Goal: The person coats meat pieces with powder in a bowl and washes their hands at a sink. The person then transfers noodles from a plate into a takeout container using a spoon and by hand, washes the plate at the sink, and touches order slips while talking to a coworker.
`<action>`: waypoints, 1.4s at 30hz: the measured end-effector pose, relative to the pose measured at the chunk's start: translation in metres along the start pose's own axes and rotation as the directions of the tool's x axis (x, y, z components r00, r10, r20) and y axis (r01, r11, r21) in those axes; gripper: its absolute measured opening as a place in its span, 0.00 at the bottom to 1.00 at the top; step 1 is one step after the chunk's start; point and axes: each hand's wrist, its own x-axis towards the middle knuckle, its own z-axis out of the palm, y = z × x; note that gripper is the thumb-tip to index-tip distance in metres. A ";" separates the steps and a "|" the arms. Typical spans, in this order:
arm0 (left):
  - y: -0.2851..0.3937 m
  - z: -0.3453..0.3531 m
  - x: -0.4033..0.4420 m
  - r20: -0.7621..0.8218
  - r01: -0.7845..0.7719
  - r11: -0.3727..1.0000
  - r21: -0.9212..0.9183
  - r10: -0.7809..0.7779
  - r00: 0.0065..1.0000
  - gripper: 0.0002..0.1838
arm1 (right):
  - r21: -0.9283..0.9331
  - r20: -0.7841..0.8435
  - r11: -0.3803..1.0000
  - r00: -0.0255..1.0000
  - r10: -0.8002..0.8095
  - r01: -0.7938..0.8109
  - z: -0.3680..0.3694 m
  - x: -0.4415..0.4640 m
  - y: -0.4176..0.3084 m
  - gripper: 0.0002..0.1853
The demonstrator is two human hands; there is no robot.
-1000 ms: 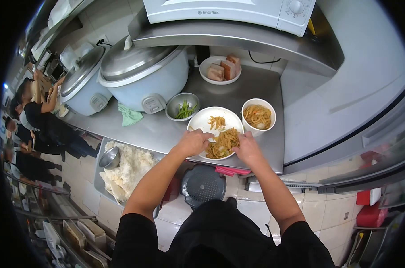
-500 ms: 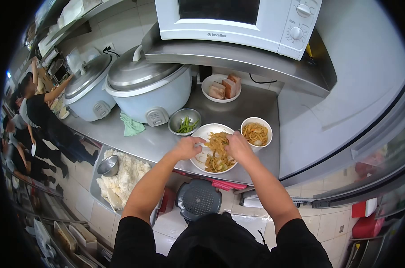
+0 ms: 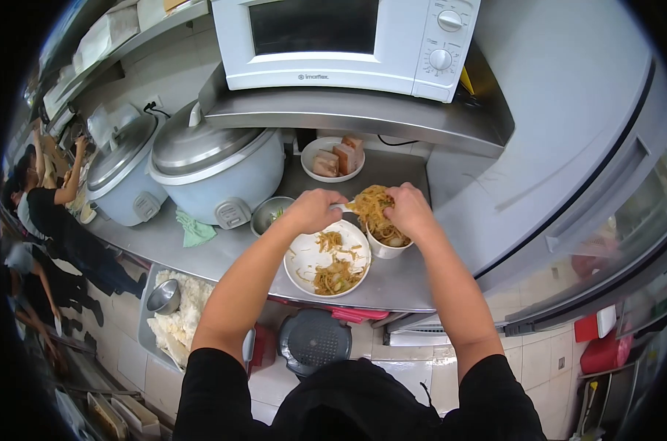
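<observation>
A clump of brown stir-fried noodles (image 3: pixel 372 201) is held up over a white paper bowl (image 3: pixel 387 251), which has more noodles inside. My right hand (image 3: pixel 412 211) closes its fingers on the right side of the clump. From the left, my left hand (image 3: pixel 315 210) grips a pale utensil (image 3: pixel 342 208) that reaches the noodles; its kind is hard to see. Below my hands, a white plate (image 3: pixel 295 262) carries two smaller portions of noodles with bits of vegetable. Partly behind my left hand stands a metal bowl (image 3: pixel 261 218) with green vegetables.
Blocks of pale meat fill a white bowl (image 3: pixel 307 160) at the back, under the shelf with a microwave (image 3: pixel 318 77). Two rice cookers (image 3: pixel 216 165) and a green cloth (image 3: pixel 194 229) line the left. A rice tub (image 3: pixel 148 323) and a stool (image 3: pixel 315 343) stand below. Other people (image 3: pixel 65 213) work far left.
Both hands have lifted a noodle clump off the plate and carried it over the paper bowl. The plate now holds fewer noodles. The camera view has shifted.
</observation>
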 end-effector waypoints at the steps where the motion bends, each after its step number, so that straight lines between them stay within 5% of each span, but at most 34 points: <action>1: 0.001 0.008 0.009 -0.028 -0.058 0.998 0.024 0.058 0.998 0.19 | -0.018 -0.015 1.000 1.000 0.009 -0.009 -0.001 0.000 0.009 0.16; 4: 0.002 0.048 0.034 0.005 -0.069 0.986 0.154 0.069 0.998 0.17 | -0.096 0.018 0.993 0.997 0.068 -0.066 0.014 -0.003 0.037 0.14; 7: 0.006 0.085 0.045 -0.026 -0.104 0.857 0.506 0.136 0.990 0.12 | -0.190 0.119 0.979 0.988 0.097 -0.074 0.059 -0.008 0.077 0.15; 9: 0.032 0.083 0.044 -0.136 0.052 0.894 0.445 0.010 0.991 0.11 | -0.020 -0.011 1.000 1.000 0.011 -0.011 0.063 -0.019 0.085 0.14; 11: 0.026 0.103 0.053 -0.251 0.018 0.909 0.417 0.097 0.963 0.11 | 0.166 0.031 0.986 0.999 -0.015 0.010 0.056 -0.021 0.084 0.11; 12: 0.032 0.113 0.051 -0.356 0.028 0.914 0.404 0.129 0.926 0.10 | 0.126 -0.100 0.992 0.995 0.003 0.009 0.055 -0.025 0.081 0.09; 13: 0.039 0.119 0.046 -0.227 0.005 0.895 0.446 0.107 0.968 0.10 | 0.069 -0.071 0.998 0.997 0.012 -0.007 0.054 -0.023 0.090 0.08; 15: 0.010 0.154 0.062 -0.219 -0.001 0.905 0.424 0.104 0.970 0.12 | 0.058 -0.032 0.998 0.999 -0.022 0.024 0.058 -0.027 0.099 0.07; 17: 0.024 0.126 0.028 -0.184 -0.039 0.873 0.486 0.146 0.972 0.12 | 0.109 -0.009 0.993 0.999 -0.054 0.055 0.064 -0.040 0.092 0.10; 20: 0.009 0.079 -0.024 -0.361 0.113 0.887 0.448 0.064 0.930 0.11 | 0.106 0.132 0.994 0.990 -0.053 0.039 0.069 -0.079 0.055 0.17; 22: -0.017 0.064 -0.052 -0.334 0.203 0.852 0.483 -0.035 0.942 0.10 | 0.060 0.308 0.998 0.951 -0.035 0.017 0.078 -0.095 0.036 0.24; 26: -0.072 0.058 -0.096 -0.135 0.331 0.713 0.618 -0.319 0.938 0.08 | 0.136 0.228 0.953 0.928 -0.295 0.269 0.118 -0.112 0.033 0.36; 28: -0.100 0.070 -0.120 -0.201 0.278 0.810 0.517 -0.200 0.959 0.12 | 0.156 0.251 0.970 0.942 -0.222 0.187 0.122 -0.114 0.020 0.37; 29: -0.103 0.074 -0.120 -0.066 0.368 0.800 0.474 -0.384 0.921 0.13 | 0.083 0.202 0.971 0.951 -0.235 0.223 0.132 -0.114 0.028 0.36; 30: -0.086 0.056 -0.130 0.077 0.309 0.812 0.495 -0.395 0.915 0.16 | 0.157 0.276 0.976 0.943 -0.187 0.148 0.121 -0.108 0.017 0.36; 33: -0.076 0.063 -0.133 0.110 0.311 0.836 0.452 -0.398 0.911 0.17 | 0.127 0.320 0.991 0.944 -0.081 0.042 0.121 -0.102 0.017 0.37; 42: -0.063 0.099 -0.112 0.194 0.169 0.960 0.225 -0.214 0.957 0.18 | 0.158 0.368 0.986 0.923 -0.112 0.057 0.117 -0.088 0.011 0.31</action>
